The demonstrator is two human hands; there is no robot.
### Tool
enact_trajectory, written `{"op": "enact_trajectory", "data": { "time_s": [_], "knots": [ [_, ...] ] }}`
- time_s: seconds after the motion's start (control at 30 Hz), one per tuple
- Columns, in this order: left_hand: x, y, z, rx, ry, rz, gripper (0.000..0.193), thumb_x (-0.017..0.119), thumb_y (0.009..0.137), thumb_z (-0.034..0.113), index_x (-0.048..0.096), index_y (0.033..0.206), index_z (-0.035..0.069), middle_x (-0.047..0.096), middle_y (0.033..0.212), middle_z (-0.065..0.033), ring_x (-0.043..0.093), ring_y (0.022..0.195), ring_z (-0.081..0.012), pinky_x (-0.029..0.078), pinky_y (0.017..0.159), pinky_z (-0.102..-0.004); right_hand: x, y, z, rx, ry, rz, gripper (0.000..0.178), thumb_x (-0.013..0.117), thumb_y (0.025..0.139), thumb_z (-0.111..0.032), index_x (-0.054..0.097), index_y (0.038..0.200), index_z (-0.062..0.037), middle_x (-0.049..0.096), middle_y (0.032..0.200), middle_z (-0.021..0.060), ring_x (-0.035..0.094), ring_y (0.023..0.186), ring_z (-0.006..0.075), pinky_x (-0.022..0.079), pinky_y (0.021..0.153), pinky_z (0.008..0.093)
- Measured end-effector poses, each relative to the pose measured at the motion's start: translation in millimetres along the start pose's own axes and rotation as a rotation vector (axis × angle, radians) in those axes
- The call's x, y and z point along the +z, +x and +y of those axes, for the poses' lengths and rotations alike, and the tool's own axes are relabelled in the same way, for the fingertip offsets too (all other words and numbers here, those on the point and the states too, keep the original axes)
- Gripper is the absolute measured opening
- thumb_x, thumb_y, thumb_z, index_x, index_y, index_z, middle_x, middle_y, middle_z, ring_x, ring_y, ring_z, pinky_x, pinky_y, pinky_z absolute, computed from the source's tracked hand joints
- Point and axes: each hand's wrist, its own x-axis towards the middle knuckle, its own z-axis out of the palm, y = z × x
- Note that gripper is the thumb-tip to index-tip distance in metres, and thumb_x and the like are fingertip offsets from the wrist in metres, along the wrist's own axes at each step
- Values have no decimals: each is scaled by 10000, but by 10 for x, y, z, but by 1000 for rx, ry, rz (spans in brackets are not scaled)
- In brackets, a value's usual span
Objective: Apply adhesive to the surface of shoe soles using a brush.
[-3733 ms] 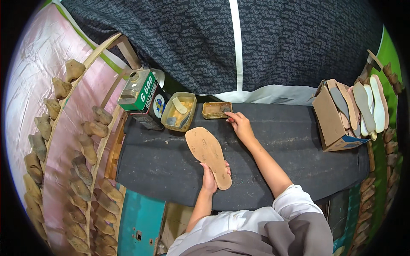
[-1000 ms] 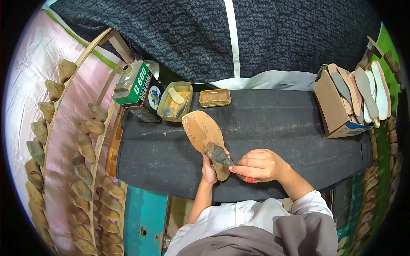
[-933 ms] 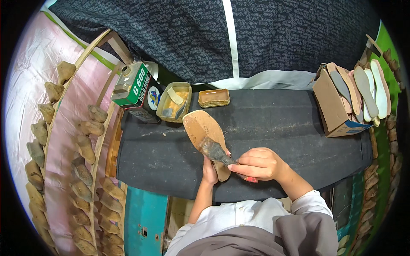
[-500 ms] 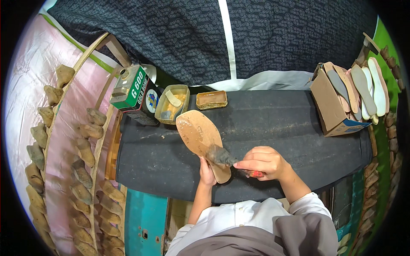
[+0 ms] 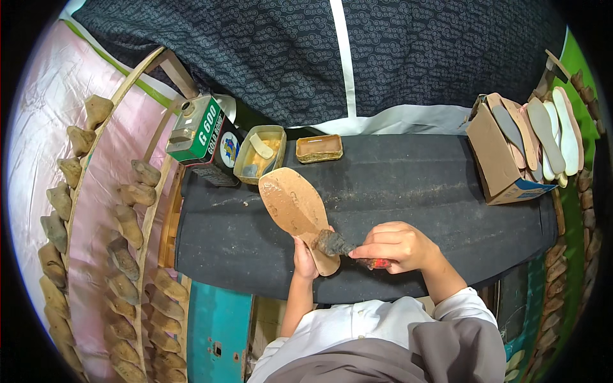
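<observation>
My left hand is closed on a tan insole, gripping it by its narrow waist above the table. The insole's broad end points away to the upper left and carries a wet sheen near its edge. In my right hand is a brush with dark, caked bristles and a red-tipped handle, held between thumb and fingers. Its bristles lie against the right side of the insole, by the waist and heel part. The fingers of my left hand are partly hidden behind the insole.
Behind the insole stand a green and black metal can, a tub holding a pale scraper-like piece, and a small tray of amber stuff. A cardboard box of insoles stands at right. Racks of wooden shoe lasts line both sides.
The brush has moved slightly down along the insole toward its heel. The insole has shifted a little to the left in my left hand.
</observation>
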Motion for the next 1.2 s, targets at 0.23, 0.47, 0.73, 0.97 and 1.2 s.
{"op": "enact_trajectory", "data": {
  "time_s": [0.23,0.47,0.73,0.97,1.2],
  "knots": [
    [18,-49,30,-21,17,-371,684,194,922,592,431,1172,1,560,944,-137,537,721,-209,456,656,-353,25,269,17,-88,-261,369,349,710,641,-86,648,973,-4,604,764,84,611,675,229,516,606,319],
    [113,-69,124,46,110,-400,652,250,929,569,436,1151,-16,562,927,-142,535,709,-201,449,625,-331,121,337,96,-91,-286,382,246,663,687,-73,667,921,3,630,791,105,630,704,234,527,634,313],
    [-6,-51,74,2,46,-408,702,181,910,617,391,1223,25,517,974,-153,511,723,-236,436,655,-373,210,59,66,91,-185,471,423,555,510,59,658,919,29,637,764,127,619,657,258,514,632,327],
    [-96,-69,75,-27,-59,-322,684,220,924,586,416,1188,-14,547,940,-156,529,712,-218,444,644,-342,72,-21,27,177,-32,430,431,515,459,37,671,860,24,630,701,115,600,589,230,502,588,303],
    [46,-93,97,-14,66,-435,677,251,928,573,449,1148,-35,555,916,-139,525,693,-191,445,619,-317,73,252,47,5,-201,484,411,683,543,23,663,953,15,630,794,108,621,697,238,523,644,315]
  ]
}}
